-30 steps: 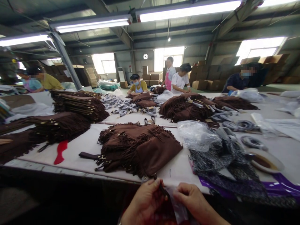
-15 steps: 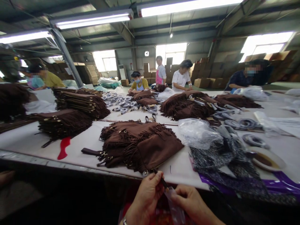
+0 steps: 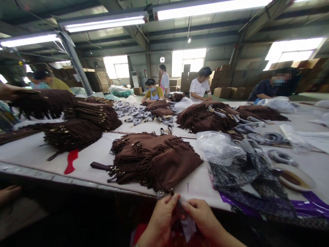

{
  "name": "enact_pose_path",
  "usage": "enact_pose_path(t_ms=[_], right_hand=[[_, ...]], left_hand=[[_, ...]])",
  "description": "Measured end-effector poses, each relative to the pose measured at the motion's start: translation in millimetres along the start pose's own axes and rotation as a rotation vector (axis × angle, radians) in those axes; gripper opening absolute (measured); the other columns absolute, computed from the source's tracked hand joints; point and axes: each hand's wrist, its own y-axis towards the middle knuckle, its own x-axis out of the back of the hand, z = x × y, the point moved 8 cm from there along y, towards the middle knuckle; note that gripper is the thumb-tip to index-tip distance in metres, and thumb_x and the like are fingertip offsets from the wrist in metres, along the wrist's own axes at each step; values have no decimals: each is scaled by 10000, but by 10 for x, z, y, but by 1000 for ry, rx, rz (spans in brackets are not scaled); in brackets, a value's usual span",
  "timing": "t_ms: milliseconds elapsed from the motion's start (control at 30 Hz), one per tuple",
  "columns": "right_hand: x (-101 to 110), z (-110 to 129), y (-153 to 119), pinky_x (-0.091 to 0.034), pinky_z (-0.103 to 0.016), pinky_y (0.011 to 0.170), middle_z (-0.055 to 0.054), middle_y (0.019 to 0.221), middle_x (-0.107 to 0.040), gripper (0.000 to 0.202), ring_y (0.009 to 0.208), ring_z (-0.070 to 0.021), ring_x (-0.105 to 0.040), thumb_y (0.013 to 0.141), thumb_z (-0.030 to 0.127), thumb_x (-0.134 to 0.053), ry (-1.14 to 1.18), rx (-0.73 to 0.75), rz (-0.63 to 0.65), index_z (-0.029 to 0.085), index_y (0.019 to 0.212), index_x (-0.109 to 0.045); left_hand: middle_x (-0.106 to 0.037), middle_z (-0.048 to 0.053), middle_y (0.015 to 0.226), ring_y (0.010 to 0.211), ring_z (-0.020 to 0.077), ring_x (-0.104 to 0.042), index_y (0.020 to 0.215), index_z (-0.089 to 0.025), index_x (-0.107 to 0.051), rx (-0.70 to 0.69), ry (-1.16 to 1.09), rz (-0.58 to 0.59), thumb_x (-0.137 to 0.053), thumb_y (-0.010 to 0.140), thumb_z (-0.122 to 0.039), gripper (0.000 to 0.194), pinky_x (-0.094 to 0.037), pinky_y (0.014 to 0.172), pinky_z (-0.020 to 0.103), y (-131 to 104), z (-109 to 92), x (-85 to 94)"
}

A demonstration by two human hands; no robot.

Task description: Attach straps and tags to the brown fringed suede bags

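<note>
Partly, the left hand (image 3: 162, 214) is hiding the dark strap (image 3: 172, 192) that it is gripping; only a short bit is showing above the thumb, near the lower corner of the top fringed bag (image 3: 177, 161). Below that, strap and plastic sleeve (image 3: 189, 229) are blurring together in shadow, so whether one is sitting inside the other cannot be told. Something red is glimmering dimly beneath the hands, too dark to name. The bottom edge is cutting off both forearms. At the left, the frame is cropping a co-worker's hand (image 3: 9, 194) and, higher up, an arm that is reaching to a bundle of fringed bags (image 3: 43, 101); the grip there is hard to make out.

Both hands are meeting just off the near edge of the surface (image 3: 89, 148), backs up, wrists angling inward. The left fingers are closing tightly on the strap, thumb pressing on top, their tips curling out of sight. The right hand (image 3: 204, 216) is pinching the sleeve near its upper end between thumb and bent fingers, with the rest of it hanging down. The top bag is lying on its pile, its lower corner pointing toward the hands.
</note>
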Motion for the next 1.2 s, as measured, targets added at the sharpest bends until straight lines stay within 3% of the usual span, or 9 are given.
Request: enact_pose_path(t_ms=[167, 300, 500, 700, 833, 1067, 1200], right_hand=[[-37, 5, 124, -375, -243, 495, -60, 537, -659, 593, 502, -150, -540, 720, 683, -589, -133, -23, -29, 109, 608, -682], [-68, -14, 165, -365, -242, 473, -57, 511, -642, 574, 489, -155, -543, 761, 655, -527, -239, -8, -27, 125, 572, -641], [-90, 186, 150, -374, -239, 513, -42, 547, -646, 502, 550, -164, -577, 854, 520, -460, -461, 118, -59, 152, 565, -643], [-95, 367, 235, -320, -243, 498, -27, 535, -594, 509, 554, -157, -535, 858, 515, -462, -555, 160, -128, 158, 523, -602], [-130, 341, 299, -296, -247, 475, -24, 519, -574, 532, 525, -151, -511, 860, 537, -448, -523, 139, -119, 157, 521, -600], [-157, 279, 361, -303, -246, 484, -17, 505, -538, 562, 527, -147, -497, 875, 554, -398, -538, 127, -95, 149, 540, -597], [-155, 310, 329, -342, -238, 506, -30, 566, -620, 536, 577, -159, -551, 864, 554, -446, -513, 153, -73, 142, 603, -669]], left_hand=[[-720, 117, 908, 783, 232, -682, 944, -138, -627, 8, -85, -29, -680, 804, -425, 323, -518, 670, 332, -50, 43, 183], [-728, 120, 970, 897, 251, -687, 994, -154, -618, 57, -158, -121, -661, 811, -456, 356, -511, 737, 336, -14, 116, 307], [-721, 60, 814, 765, 197, -676, 894, -170, -626, 41, -224, -251, -753, 740, -406, 309, -491, 668, 291, 56, 154, 349], [-731, 94, 962, 904, 222, -678, 973, -161, -648, 39, -225, -191, -703, 787, -434, 335, -498, 740, 305, 46, 167, 332], [-731, 117, 995, 883, 229, -692, 1004, -151, -650, 42, -230, -157, -678, 814, -400, 314, -510, 752, 315, 34, 187, 331], [-717, 79, 758, 694, 216, -691, 867, -148, -634, -26, -245, -196, -775, 725, -305, 255, -526, 609, 283, 94, 272, 374], [-713, 79, 736, 677, 198, -688, 837, -131, -635, -92, -246, -240, -803, 686, -244, 252, -532, 597, 254, 108, 253, 441]])
